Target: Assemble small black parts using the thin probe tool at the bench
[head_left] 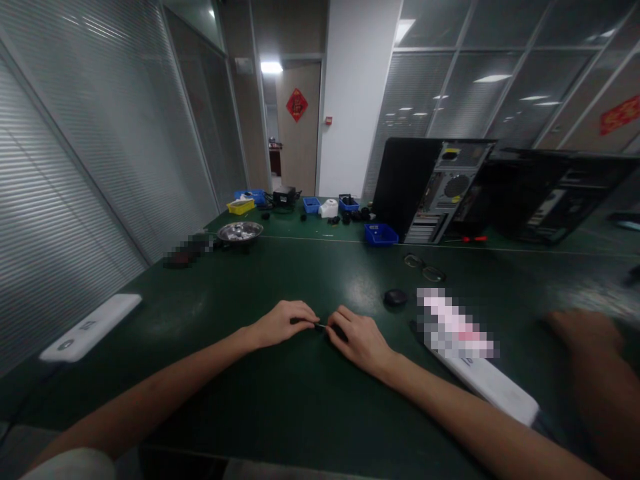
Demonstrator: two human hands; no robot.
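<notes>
Over the middle of the green table [280,393], my left hand [285,323] pinches one end of a small, thin, light-coloured piece [321,326], perhaps metal. Its exact kind is too small to make out. At the other end of the piece is my right hand [363,339], with fingers curled and thumb and fingertips closed on it. The fingertips of both hands are a short gap apart, and much of the piece is hidden by them. A black computer mouse [395,297] lies beyond my right hand.
A white power strip [500,387] and eyeglasses [424,267] lie to the right, near another person's blurred arm [590,333]. Another white strip [90,328] is on the left. Farther back stand a metal dish [240,227], a blue bin [381,235] and a computer tower [407,190].
</notes>
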